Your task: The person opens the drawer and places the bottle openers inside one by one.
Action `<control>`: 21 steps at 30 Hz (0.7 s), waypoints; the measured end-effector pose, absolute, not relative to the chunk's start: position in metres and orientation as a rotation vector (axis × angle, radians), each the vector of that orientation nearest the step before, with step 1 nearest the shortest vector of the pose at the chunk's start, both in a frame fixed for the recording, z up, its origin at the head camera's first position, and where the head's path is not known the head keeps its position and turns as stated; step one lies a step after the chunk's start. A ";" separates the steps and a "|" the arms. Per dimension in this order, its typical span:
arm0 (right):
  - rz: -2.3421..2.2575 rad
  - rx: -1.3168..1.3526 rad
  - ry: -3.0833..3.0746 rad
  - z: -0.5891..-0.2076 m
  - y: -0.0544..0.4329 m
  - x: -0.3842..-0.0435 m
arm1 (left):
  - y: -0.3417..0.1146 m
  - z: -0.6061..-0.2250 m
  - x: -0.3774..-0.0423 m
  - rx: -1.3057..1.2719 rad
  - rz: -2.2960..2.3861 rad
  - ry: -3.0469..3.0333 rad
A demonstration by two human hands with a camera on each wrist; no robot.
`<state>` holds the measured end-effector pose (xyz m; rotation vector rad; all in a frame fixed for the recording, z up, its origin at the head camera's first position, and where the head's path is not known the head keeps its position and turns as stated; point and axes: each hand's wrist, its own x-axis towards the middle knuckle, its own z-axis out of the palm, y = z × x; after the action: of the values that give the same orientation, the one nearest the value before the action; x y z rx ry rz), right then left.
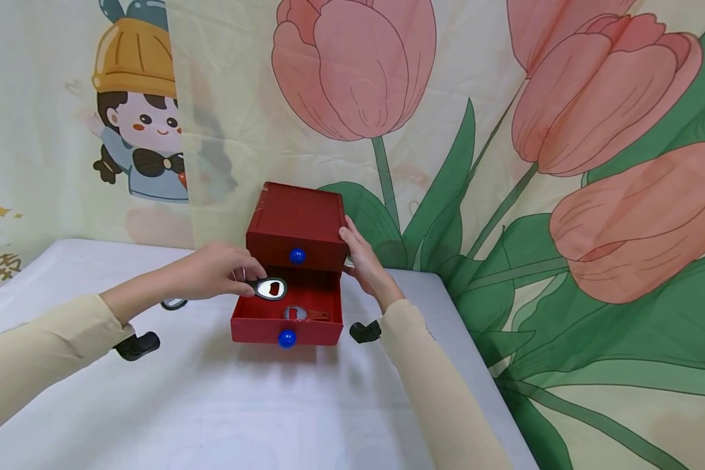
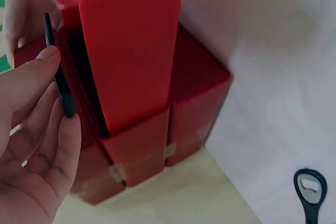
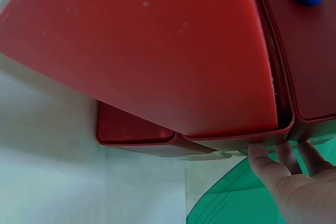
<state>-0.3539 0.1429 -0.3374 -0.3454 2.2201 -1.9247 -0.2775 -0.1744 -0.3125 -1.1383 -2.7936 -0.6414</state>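
Observation:
My left hand point(image 1: 214, 271) pinches a bottle opener point(image 1: 261, 288) with a black rim over the pulled-out lower drawer point(image 1: 252, 331). From the left wrist view the opener point(image 2: 62, 85) is edge-on, thumb on one side and fingertips on the other. Inside the drawer lies another bottle opener point(image 1: 294, 314) with a reddish-brown handle. My right hand point(image 1: 367, 264) rests its extended fingers against the right side of the red drawer cabinet point(image 1: 298, 215). In the right wrist view the fingertips point(image 3: 258, 150) touch the cabinet's side near the drawer.
A black bottle opener point(image 2: 310, 195) lies on the white table left of the cabinet, partly behind the left forearm in the head view. The upper drawer, with a blue knob point(image 1: 297, 255), is closed. Behind the cabinet hangs a tulip-printed cloth point(image 1: 229, 130).

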 end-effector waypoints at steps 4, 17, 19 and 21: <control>-1.929 -0.350 2.221 -0.338 0.143 -0.354 | -0.164 -0.318 -0.279 -1.168 -0.635 -2.789; -1.938 -0.335 2.218 -0.341 0.142 -0.356 | -0.142 -0.340 -0.285 -1.256 -0.594 -2.754; -1.938 -0.333 2.220 -0.340 0.142 -0.356 | -0.139 -0.344 -0.286 -1.254 -0.588 -2.758; -1.940 -0.330 2.214 -0.340 0.142 -0.356 | -0.136 -0.348 -0.287 -1.255 -0.574 -2.758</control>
<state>-0.3559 0.1416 -0.3402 -0.3301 2.2145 -1.9402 -0.2870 -0.1361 -0.3478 -1.2552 -2.7579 -0.5742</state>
